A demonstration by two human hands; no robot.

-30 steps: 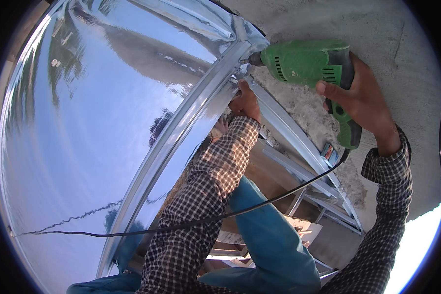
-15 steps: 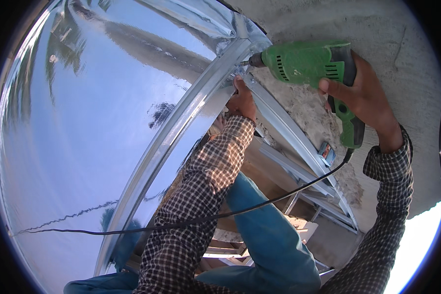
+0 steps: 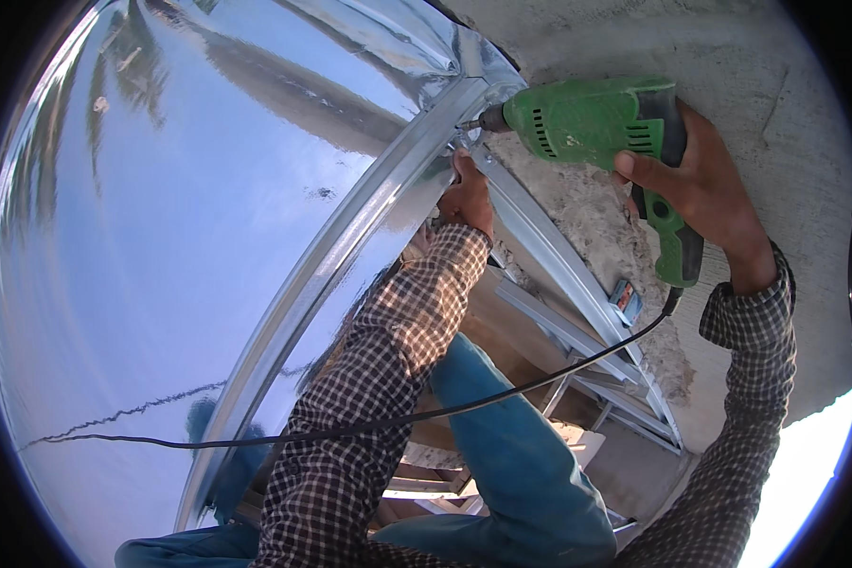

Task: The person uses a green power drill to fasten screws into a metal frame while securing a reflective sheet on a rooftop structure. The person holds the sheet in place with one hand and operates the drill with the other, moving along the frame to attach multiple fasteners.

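My right hand (image 3: 701, 185) is wrapped around a green corded power drill (image 3: 592, 123), held level with its nose to the left. The drill's bit tip meets the joint where a long galvanized metal channel (image 3: 331, 246) crosses a second metal channel (image 3: 559, 246) along the wall. Just below the bit, my left hand (image 3: 466, 194) grips the metal at this joint, thumb uppermost. Its other fingers are partly hidden under the metal. Shiny reflective foil sheeting (image 3: 161, 284) lies against the left side of the long channel.
A rough concrete wall (image 3: 776, 123) rises at the right. The black power cord (image 3: 502, 398) sweeps over my left sleeve and the foil. A small box (image 3: 625, 301) rests by the wall-side channel. Below are more metal framing (image 3: 577, 341) and my blue-trousered leg (image 3: 511, 445).
The view has shifted slightly, and reflections in the foil differ. Both hands and the drill keep practically the same place at the joint.
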